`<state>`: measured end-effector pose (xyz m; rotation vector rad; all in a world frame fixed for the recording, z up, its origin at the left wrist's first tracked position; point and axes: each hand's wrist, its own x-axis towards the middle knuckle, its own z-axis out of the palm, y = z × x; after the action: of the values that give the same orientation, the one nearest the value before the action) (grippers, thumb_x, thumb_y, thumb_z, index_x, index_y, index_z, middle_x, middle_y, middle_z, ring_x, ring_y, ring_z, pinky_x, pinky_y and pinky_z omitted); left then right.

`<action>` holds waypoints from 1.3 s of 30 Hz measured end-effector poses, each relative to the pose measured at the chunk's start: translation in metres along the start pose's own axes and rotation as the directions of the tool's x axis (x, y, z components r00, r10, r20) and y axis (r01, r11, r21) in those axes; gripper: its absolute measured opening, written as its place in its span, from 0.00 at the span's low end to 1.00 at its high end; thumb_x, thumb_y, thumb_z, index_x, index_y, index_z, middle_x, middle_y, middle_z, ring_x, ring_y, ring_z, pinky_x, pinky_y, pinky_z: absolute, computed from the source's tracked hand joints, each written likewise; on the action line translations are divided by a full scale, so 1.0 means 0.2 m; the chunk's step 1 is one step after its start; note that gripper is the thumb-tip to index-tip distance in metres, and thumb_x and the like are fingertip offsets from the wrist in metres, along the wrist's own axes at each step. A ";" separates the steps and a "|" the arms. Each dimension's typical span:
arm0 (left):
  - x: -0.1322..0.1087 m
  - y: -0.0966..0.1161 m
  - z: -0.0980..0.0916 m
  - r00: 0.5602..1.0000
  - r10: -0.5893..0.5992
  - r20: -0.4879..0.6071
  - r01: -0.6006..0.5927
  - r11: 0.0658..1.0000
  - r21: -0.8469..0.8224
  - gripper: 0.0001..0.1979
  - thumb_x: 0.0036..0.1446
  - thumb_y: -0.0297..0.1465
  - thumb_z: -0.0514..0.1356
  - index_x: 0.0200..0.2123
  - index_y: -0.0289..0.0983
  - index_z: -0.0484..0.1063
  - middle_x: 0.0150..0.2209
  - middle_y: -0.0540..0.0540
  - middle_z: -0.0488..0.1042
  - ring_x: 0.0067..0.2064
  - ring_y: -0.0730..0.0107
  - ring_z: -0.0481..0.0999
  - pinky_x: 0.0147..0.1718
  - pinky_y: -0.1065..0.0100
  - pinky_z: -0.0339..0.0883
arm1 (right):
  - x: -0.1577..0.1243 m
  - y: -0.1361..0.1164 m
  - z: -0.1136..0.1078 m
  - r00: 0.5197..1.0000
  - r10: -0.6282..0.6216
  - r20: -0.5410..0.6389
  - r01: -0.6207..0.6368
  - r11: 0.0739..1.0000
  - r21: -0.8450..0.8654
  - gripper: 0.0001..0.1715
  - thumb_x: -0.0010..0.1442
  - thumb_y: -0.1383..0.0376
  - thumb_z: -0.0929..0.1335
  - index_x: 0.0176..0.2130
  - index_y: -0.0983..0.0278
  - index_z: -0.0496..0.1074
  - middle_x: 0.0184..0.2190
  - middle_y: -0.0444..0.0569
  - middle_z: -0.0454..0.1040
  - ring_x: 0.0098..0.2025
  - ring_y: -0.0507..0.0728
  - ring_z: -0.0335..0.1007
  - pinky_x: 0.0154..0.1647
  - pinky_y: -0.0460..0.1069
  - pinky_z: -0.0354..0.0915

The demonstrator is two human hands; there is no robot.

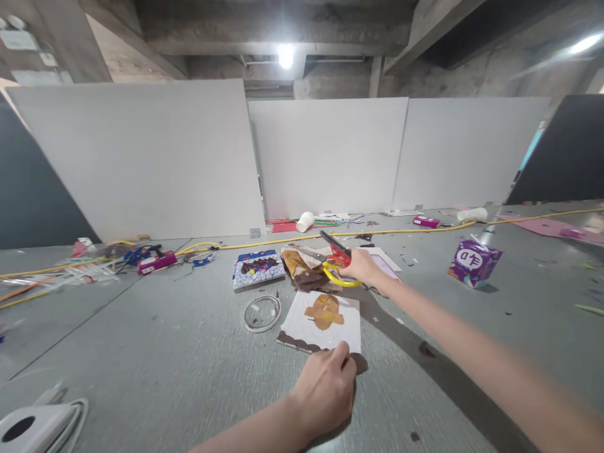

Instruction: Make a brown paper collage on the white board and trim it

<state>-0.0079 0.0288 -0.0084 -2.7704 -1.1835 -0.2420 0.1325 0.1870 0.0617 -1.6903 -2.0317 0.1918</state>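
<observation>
Holding scissors over brown leaves, the right hand grips the yellow handles. Fingers of the left hand press down the card's near edge on the table.

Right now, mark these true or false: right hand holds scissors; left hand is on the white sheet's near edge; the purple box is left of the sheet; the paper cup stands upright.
1. The right hand holds the scissors: true.
2. The left hand touches the white sheet at its near edge: true.
3. The purple box is left of the sheet: false, it sits to the right.
4. The paper cup stands upright: false, it lies on its side.
</observation>
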 end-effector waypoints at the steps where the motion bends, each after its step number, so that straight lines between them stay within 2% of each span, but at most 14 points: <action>1: 0.00 0.00 0.00 1.000 -0.006 0.005 0.006 1.000 -0.006 0.08 0.48 0.21 0.50 0.32 0.34 0.64 0.33 0.44 0.66 0.27 0.67 0.69 0.24 0.67 0.66 | 0.03 -0.02 0.06 1.000 -0.003 0.010 0.003 1.000 0.011 0.18 0.38 0.64 0.71 0.33 0.69 0.70 0.30 0.53 0.74 0.33 0.57 0.70 0.27 0.44 0.58; 5: 0.00 0.00 -0.02 0.999 -0.028 0.019 0.029 0.999 -0.039 0.07 0.49 0.22 0.51 0.33 0.35 0.65 0.33 0.45 0.67 0.26 0.68 0.69 0.24 0.67 0.66 | 0.06 -0.06 0.19 1.000 0.004 0.014 -0.005 0.997 0.080 0.20 0.39 0.64 0.72 0.35 0.68 0.70 0.30 0.52 0.75 0.34 0.57 0.70 0.29 0.45 0.59; 8: 0.00 -0.01 -0.03 0.998 -0.055 0.009 0.056 0.994 -0.092 0.07 0.50 0.22 0.50 0.32 0.36 0.66 0.33 0.46 0.67 0.26 0.69 0.69 0.24 0.68 0.65 | -0.01 -0.03 0.14 0.999 0.036 -0.014 -0.033 0.991 0.128 0.23 0.46 0.55 0.68 0.37 0.68 0.67 0.29 0.51 0.74 0.33 0.57 0.70 0.29 0.45 0.59; 11: 0.00 -0.02 -0.03 0.997 -0.074 -0.009 0.072 0.988 -0.137 0.08 0.50 0.22 0.49 0.31 0.36 0.66 0.32 0.47 0.67 0.26 0.70 0.68 0.24 0.69 0.65 | -0.14 0.04 0.07 0.999 0.049 0.000 -0.047 0.972 0.232 0.26 0.53 0.48 0.60 0.36 0.67 0.67 0.20 0.46 0.70 0.25 0.54 0.67 0.26 0.45 0.59; 12: 0.00 -0.02 -0.03 0.997 -0.075 -0.014 0.072 0.987 -0.146 0.08 0.50 0.21 0.49 0.31 0.36 0.66 0.32 0.47 0.66 0.26 0.71 0.68 0.24 0.70 0.64 | -0.20 0.07 0.04 0.999 0.042 0.029 -0.049 0.929 0.366 0.26 0.55 0.48 0.57 0.34 0.67 0.67 0.17 0.44 0.68 0.21 0.53 0.65 0.25 0.45 0.59; 14: 0.01 -0.02 -0.04 0.997 -0.072 -0.018 0.068 0.985 -0.158 0.09 0.50 0.22 0.49 0.30 0.36 0.67 0.32 0.47 0.66 0.26 0.71 0.68 0.24 0.70 0.64 | -0.34 0.13 0.02 0.989 0.020 0.148 -0.111 0.762 0.638 0.30 0.59 0.50 0.50 0.29 0.66 0.67 0.11 0.40 0.61 0.15 0.50 0.58 0.20 0.45 0.56; 16: 0.01 -0.02 -0.04 0.997 -0.072 -0.020 0.068 0.984 -0.164 0.09 0.50 0.22 0.49 0.30 0.36 0.67 0.32 0.47 0.66 0.26 0.72 0.68 0.24 0.71 0.63 | -0.47 0.18 0.02 0.949 -0.013 0.314 -0.244 0.600 0.762 0.31 0.60 0.53 0.47 0.25 0.66 0.66 0.09 0.40 0.59 0.12 0.49 0.52 0.16 0.44 0.52; 17: 0.01 -0.02 -0.05 0.997 -0.076 -0.023 0.071 0.983 -0.167 0.09 0.50 0.22 0.49 0.31 0.36 0.67 0.32 0.47 0.66 0.26 0.72 0.68 0.24 0.71 0.63 | -0.53 0.21 0.02 0.936 -0.022 0.352 -0.285 0.540 0.792 0.28 0.59 0.53 0.50 0.25 0.66 0.66 0.09 0.41 0.60 0.12 0.49 0.53 0.15 0.44 0.51; 20: 0.01 -0.02 -0.05 0.995 -0.097 -0.025 0.091 0.979 -0.185 0.10 0.49 0.21 0.49 0.31 0.36 0.68 0.31 0.48 0.66 0.26 0.73 0.68 0.24 0.72 0.62 | -0.63 0.26 0.04 0.930 -0.047 0.364 -0.324 0.362 0.874 0.15 0.55 0.55 0.61 0.32 0.65 0.64 0.18 0.42 0.67 0.19 0.50 0.62 0.21 0.44 0.58; 22: 0.01 -0.03 -0.06 0.992 -0.124 -0.029 0.116 0.973 -0.198 0.10 0.49 0.21 0.49 0.32 0.36 0.68 0.31 0.48 0.66 0.26 0.73 0.68 0.24 0.73 0.62 | -0.65 0.26 0.05 0.940 -0.072 0.334 -0.308 0.240 0.921 0.14 0.51 0.57 0.66 0.35 0.62 0.62 0.25 0.43 0.69 0.25 0.51 0.66 0.25 0.46 0.62; 24: 0.01 -0.03 -0.06 0.987 -0.154 -0.037 0.143 0.967 -0.209 0.11 0.49 0.20 0.48 0.32 0.36 0.68 0.31 0.48 0.66 0.27 0.72 0.68 0.24 0.73 0.62 | -0.65 0.26 0.05 0.945 -0.094 0.313 -0.295 0.172 0.940 0.16 0.51 0.58 0.67 0.38 0.60 0.60 0.27 0.42 0.69 0.25 0.50 0.65 0.24 0.45 0.61; 27: 0.00 -0.03 -0.06 0.981 -0.189 -0.047 0.174 0.960 -0.220 0.12 0.48 0.20 0.48 0.32 0.36 0.68 0.31 0.48 0.66 0.28 0.72 0.68 0.25 0.73 0.62 | -0.65 0.26 0.05 0.938 -0.128 0.321 -0.297 0.178 0.938 0.14 0.54 0.58 0.65 0.40 0.60 0.62 0.26 0.42 0.66 0.19 0.47 0.57 0.20 0.43 0.54; 31: 0.00 -0.03 -0.05 0.983 -0.166 -0.080 0.145 0.964 -0.224 0.12 0.49 0.20 0.48 0.32 0.36 0.68 0.30 0.48 0.66 0.26 0.73 0.68 0.24 0.73 0.62 | -0.65 0.26 0.05 0.926 -0.178 0.332 -0.294 0.210 0.932 0.09 0.55 0.61 0.63 0.36 0.63 0.65 0.28 0.45 0.65 0.21 0.47 0.55 0.22 0.44 0.54; 39: 0.00 -0.03 -0.04 0.981 -0.085 -0.174 0.049 0.978 -0.203 0.11 0.49 0.21 0.47 0.31 0.35 0.67 0.29 0.47 0.66 0.25 0.72 0.67 0.23 0.72 0.63 | -0.63 0.26 0.08 0.923 -0.141 0.359 -0.323 0.223 0.920 0.16 0.52 0.54 0.66 0.30 0.65 0.63 0.24 0.41 0.61 0.16 0.42 0.47 0.16 0.42 0.45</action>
<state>-0.0137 0.0309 0.0002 -2.7990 -1.2710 -0.6384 0.1855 0.0820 -0.0076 -0.8760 -1.3238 1.6129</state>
